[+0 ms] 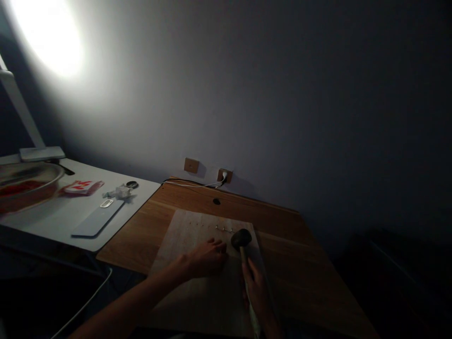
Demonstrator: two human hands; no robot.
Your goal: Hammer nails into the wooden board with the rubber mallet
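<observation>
My right hand [257,289] is wrapped round the pale handle of a dark-headed mallet [241,238], whose head is over the upper right part of a wooden board [183,240]. My left hand [207,258] is on or just over the middle of the board with its fingers curled in; whether anything is between them is hidden. Just beyond the fingers, several small nails [223,229] form a row near the board's far edge, a few of them shiny. Small dark spots continue that row to the left.
The board lies on a wooden table [282,263] against the wall. A white table [45,226] adjoins on the left, bearing a clear bowl [52,181], a red-and-white packet [83,187], a crumpled bag [122,192], a flat grey-white device [97,219] and a lamp [42,153]. Cables run to a wall socket [225,175].
</observation>
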